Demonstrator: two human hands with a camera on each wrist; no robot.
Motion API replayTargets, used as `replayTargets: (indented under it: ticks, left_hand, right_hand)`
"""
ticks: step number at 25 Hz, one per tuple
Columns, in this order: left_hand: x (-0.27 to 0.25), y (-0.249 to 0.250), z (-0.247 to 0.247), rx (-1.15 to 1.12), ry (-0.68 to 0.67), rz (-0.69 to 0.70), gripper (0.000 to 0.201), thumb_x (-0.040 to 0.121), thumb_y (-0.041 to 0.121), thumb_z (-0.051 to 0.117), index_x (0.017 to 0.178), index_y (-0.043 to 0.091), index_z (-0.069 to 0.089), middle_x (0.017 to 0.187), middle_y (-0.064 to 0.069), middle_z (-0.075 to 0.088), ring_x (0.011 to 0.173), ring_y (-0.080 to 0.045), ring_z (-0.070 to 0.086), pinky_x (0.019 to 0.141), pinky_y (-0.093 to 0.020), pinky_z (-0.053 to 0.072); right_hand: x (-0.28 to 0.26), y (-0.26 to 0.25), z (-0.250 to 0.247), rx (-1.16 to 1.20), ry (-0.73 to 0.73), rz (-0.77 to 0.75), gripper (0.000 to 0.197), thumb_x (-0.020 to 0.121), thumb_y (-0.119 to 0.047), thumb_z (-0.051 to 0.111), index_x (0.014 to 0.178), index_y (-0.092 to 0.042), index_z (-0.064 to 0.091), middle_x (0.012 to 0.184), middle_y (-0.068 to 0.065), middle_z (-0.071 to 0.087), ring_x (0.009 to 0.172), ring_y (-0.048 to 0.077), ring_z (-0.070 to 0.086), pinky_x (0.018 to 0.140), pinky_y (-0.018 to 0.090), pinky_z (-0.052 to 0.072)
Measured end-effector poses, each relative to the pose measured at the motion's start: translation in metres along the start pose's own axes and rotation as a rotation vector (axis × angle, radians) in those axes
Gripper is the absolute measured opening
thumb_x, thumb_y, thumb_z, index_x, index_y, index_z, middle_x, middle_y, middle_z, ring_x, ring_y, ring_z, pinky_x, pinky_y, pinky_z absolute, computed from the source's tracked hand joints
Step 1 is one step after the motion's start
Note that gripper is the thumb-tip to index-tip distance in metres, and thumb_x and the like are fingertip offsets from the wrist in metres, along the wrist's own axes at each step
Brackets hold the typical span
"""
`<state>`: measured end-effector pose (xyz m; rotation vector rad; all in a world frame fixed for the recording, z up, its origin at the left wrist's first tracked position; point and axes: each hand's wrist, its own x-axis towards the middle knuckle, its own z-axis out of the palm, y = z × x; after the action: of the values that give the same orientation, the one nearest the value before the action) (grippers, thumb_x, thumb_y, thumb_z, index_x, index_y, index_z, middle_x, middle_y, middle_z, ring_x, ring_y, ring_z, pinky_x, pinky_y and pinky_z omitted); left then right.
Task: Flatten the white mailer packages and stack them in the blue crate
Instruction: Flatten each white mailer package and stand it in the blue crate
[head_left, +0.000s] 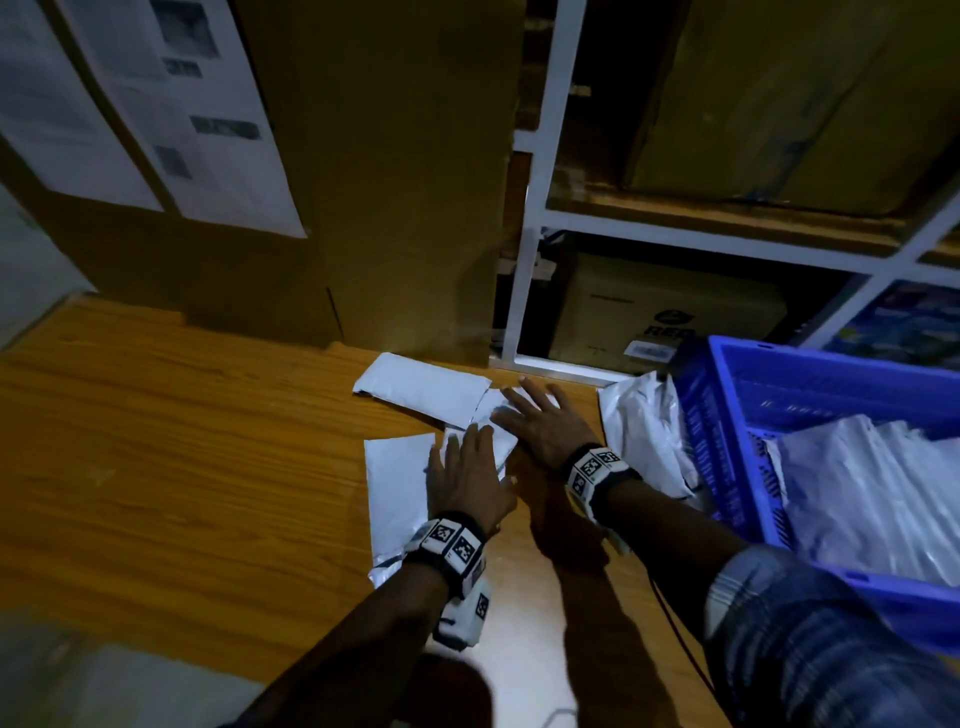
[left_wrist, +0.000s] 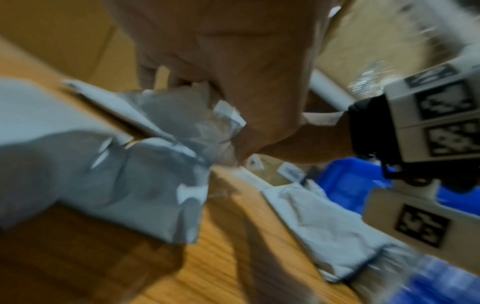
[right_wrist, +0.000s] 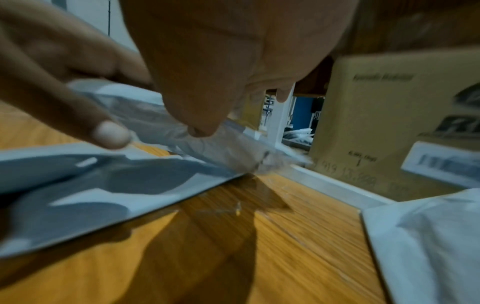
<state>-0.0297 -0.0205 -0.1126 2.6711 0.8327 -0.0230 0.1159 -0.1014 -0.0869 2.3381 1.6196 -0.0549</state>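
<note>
head view — left hand (head_left: 470, 475) & right hand (head_left: 540, 423) both flat, fingers spread, pressing white mailer (head_left: 491, 423) on table (head_left: 182, 441).

Head view: looks from above, forward and down over both forearms onto the wooden table (head_left: 156, 441), taking in the cardboard box (head_left: 374, 171) and white shelf frame (head_left: 540, 208) behind it and the blue crate (head_left: 737, 384) at right.
Left wrist view: sits low beside the left hand (left_wrist: 233, 72), very near the table, facing along the palm toward the right; blurred.
Right wrist view: sits just above the tabletop under the right hand (right_wrist: 233, 61), facing toward the shelf.
Shared by head and left wrist: table, white mailers (head_left: 395, 483), crate, the right wrist's marker band (left_wrist: 436, 115).
Shared by head and right wrist: table, mailers, the printed carton (right_wrist: 389, 115) in the lower shelf.
</note>
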Motion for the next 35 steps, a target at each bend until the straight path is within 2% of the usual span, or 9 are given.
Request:
replayTargets:
  ticks: [5, 10, 12, 16, 20, 24, 27, 30, 35]
  left_hand:
    - [-0.037, 0.006, -0.010, 0.196, -0.069, 0.124, 0.068, 0.099, 0.049, 0.039, 0.157, 0.018, 0.022, 0.162, -0.002, 0.029, 0.151, -0.024, 0.020, 0.123, -0.052, 0.002]
    - [-0.089, -0.004, 0.006, 0.113, -0.123, 0.358, 0.055, 0.099, 0.037, 0.047, 0.151, 0.024, 0.034, 0.155, 0.003, 0.041, 0.146, -0.021, 0.031, 0.122, -0.043, 0.008]
    - [-0.113, -0.010, 0.014, 0.131, -0.132, 0.457, 0.057, 0.098, 0.030, 0.050, 0.152, 0.025, 0.033, 0.157, 0.003, 0.038, 0.147, -0.021, 0.029, 0.122, -0.043, 0.013]
    - [-0.153, -0.018, 0.031, 0.131, -0.189, 0.536, 0.072, 0.098, 0.019, 0.051, 0.160, 0.022, 0.015, 0.167, 0.003, 0.016, 0.154, -0.020, 0.011, 0.124, -0.042, 0.004]
    - [-0.177, -0.026, 0.062, 0.140, -0.228, 0.542, 0.084, 0.096, 0.018, 0.052, 0.160, 0.027, -0.002, 0.168, 0.004, -0.006, 0.155, -0.020, -0.008, 0.124, -0.042, -0.006]
    - [-0.191, -0.038, 0.092, 0.090, -0.228, 0.542, 0.076, 0.099, 0.052, 0.032, 0.157, 0.034, -0.013, 0.163, 0.010, -0.024, 0.151, -0.017, -0.023, 0.122, -0.046, -0.010]
    - [-0.192, -0.039, 0.100, 0.077, -0.159, 0.528, 0.062, 0.104, 0.052, 0.016, 0.160, 0.033, -0.003, 0.165, 0.010, -0.015, 0.153, -0.016, -0.015, 0.121, -0.043, -0.011]
    - [-0.196, -0.035, 0.103, 0.114, -0.090, 0.505, 0.057, 0.106, 0.042, 0.024, 0.160, 0.026, 0.015, 0.168, 0.003, 0.005, 0.155, -0.023, 0.006, 0.122, -0.046, -0.001]
    - [-0.204, -0.019, 0.104, 0.070, 0.051, 0.433, 0.060, 0.104, 0.041, 0.039, 0.159, 0.023, 0.023, 0.167, -0.003, 0.014, 0.155, -0.024, 0.007, 0.123, -0.052, 0.006]
  right_hand:
    - [-0.068, -0.050, -0.016, 0.057, 0.003, 0.091, 0.049, 0.102, -0.033, 0.040, 0.149, -0.018, 0.038, 0.163, 0.009, 0.013, 0.151, 0.033, 0.002, 0.118, 0.055, 0.004]
    - [-0.147, -0.114, 0.000, 0.230, 0.071, 0.317, 0.051, 0.093, -0.045, 0.043, 0.138, -0.022, 0.054, 0.157, 0.007, 0.033, 0.148, 0.035, 0.021, 0.112, 0.055, 0.026]
    - [-0.178, -0.131, 0.014, 0.415, 0.017, 0.398, 0.056, 0.094, -0.053, 0.042, 0.146, -0.030, 0.042, 0.163, 0.003, 0.017, 0.150, 0.033, 0.007, 0.116, 0.056, 0.017]
    - [-0.228, -0.160, 0.047, 0.698, -0.016, 0.554, 0.067, 0.091, -0.075, 0.024, 0.152, -0.049, 0.013, 0.163, -0.013, -0.004, 0.150, 0.021, -0.011, 0.119, 0.052, -0.001]
    - [-0.248, -0.177, 0.075, 0.742, -0.030, 0.541, 0.057, 0.099, -0.061, 0.018, 0.150, -0.052, -0.006, 0.161, -0.015, -0.014, 0.151, 0.022, -0.011, 0.119, 0.051, -0.005]
    - [-0.253, -0.182, 0.081, 0.683, 0.010, 0.574, 0.053, 0.100, -0.059, 0.010, 0.151, -0.052, -0.002, 0.160, -0.014, -0.019, 0.148, 0.017, -0.023, 0.117, 0.049, -0.016]
    - [-0.252, -0.184, 0.085, 0.590, 0.062, 0.554, 0.054, 0.101, -0.054, 0.016, 0.153, -0.046, 0.004, 0.161, -0.010, -0.018, 0.148, 0.021, -0.022, 0.116, 0.051, -0.016]
    - [-0.246, -0.189, 0.094, 0.650, 0.066, 0.565, 0.055, 0.102, -0.050, 0.017, 0.152, -0.048, -0.003, 0.160, -0.011, -0.022, 0.147, 0.019, -0.025, 0.117, 0.053, -0.012]
    - [-0.245, -0.197, 0.115, 0.628, 0.117, 0.626, 0.059, 0.100, -0.047, 0.022, 0.154, -0.042, -0.001, 0.164, -0.004, -0.008, 0.150, 0.022, -0.014, 0.118, 0.054, -0.002]
